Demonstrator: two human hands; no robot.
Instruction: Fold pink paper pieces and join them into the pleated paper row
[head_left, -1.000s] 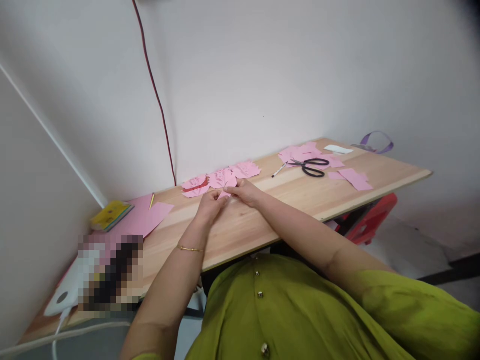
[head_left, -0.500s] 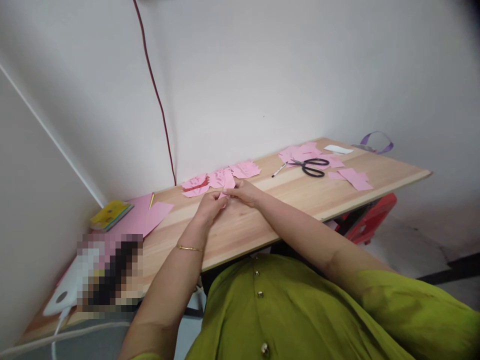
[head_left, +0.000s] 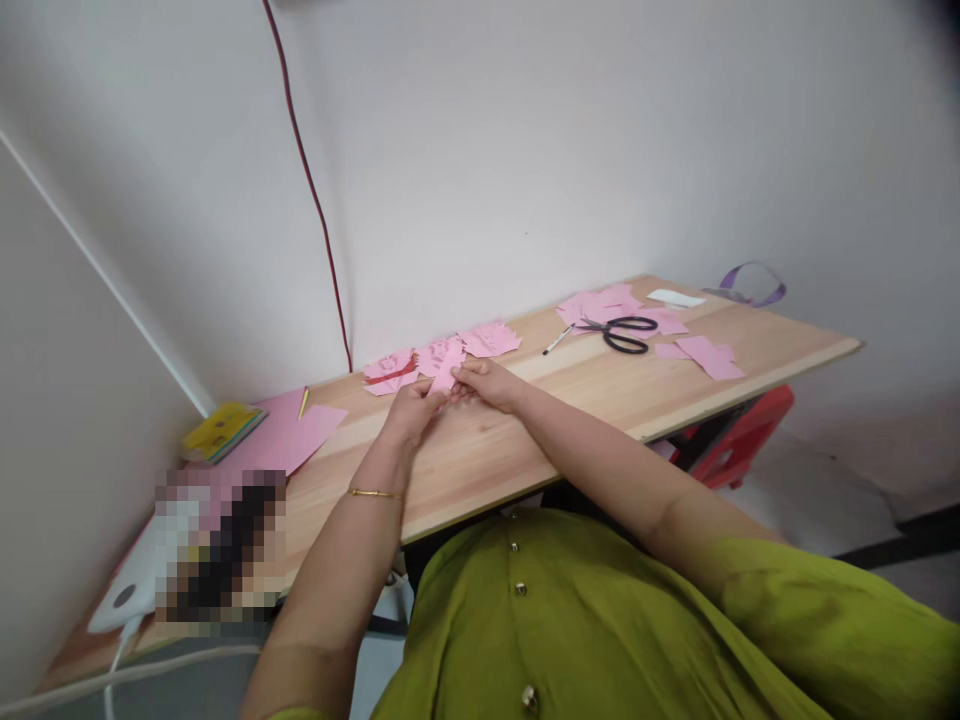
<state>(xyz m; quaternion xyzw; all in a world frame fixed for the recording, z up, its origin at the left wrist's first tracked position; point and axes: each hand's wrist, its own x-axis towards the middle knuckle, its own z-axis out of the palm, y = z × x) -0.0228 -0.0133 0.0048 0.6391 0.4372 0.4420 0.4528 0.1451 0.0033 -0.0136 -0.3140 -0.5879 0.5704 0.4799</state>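
A small piece of pink paper (head_left: pixel 445 372) is pinched between my two hands, above the wooden table. My left hand (head_left: pixel 418 408) is closed on its lower left side, thumb on top. On the right side of the paper my right hand (head_left: pixel 486 384) grips with thumb and fingers, close to the left one. Part of the paper is hidden by the fingers. Just behind lie pink paper cutouts with fringed edges: one with a red strip (head_left: pixel 391 374) on the left, another cutout (head_left: pixel 491 339) to the right, and one partly covered by the held paper.
Black-handled scissors (head_left: pixel 624 336) lie on pink scraps at the right, beside a pen (head_left: pixel 558 340). More pink pieces (head_left: pixel 709 358) and a white slip (head_left: pixel 676 298) are near them. At the left are pink sheets (head_left: pixel 315 432), a yellow packet (head_left: pixel 217 430) and a white device (head_left: pixel 124 595).
The paper between my hands has been turned and now shows as a narrower strip. Both hands stay in nearly the same spot, with small shifts of the fingers.
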